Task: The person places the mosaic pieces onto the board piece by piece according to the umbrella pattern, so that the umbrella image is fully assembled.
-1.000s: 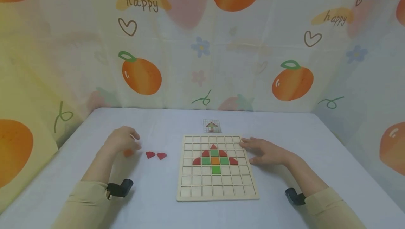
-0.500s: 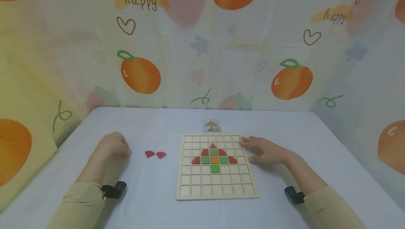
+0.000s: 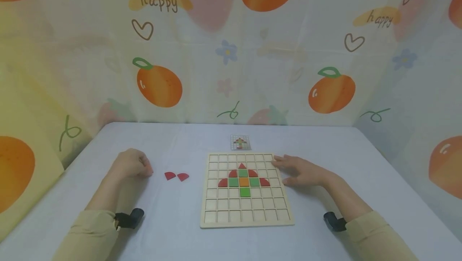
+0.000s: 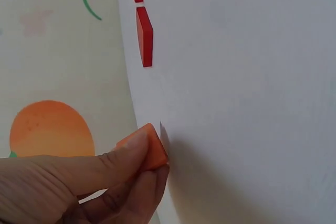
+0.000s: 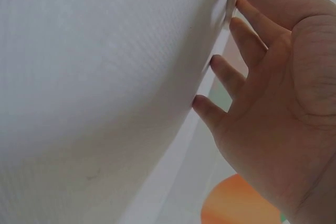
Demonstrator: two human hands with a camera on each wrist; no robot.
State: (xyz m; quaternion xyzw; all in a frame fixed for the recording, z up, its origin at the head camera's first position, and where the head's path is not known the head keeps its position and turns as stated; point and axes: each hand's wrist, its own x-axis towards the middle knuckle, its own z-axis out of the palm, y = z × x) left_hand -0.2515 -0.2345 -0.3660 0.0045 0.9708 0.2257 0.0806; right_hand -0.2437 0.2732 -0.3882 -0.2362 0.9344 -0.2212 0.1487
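Note:
Between thumb and fingers, my left hand pinches an orange square tile, plain in the left wrist view and mostly hidden in the head view. Just right of that hand lie two red quarter-circle tiles on the table. The wooden grid board sits in the middle, with red, green and orange pieces in its upper cells; an orange square is at the centre of the pattern. My right hand rests with extended fingers at the board's right edge, holding nothing.
A small pattern card lies behind the board, showing a similar coloured figure on a grid. White cloth covers the table. Fruit-printed curtains stand behind and at both sides.
My left hand came down over the orange tile, drew slightly back and now pinches it, having shifted a little to the right since half a second ago. The right hand stays at the board.

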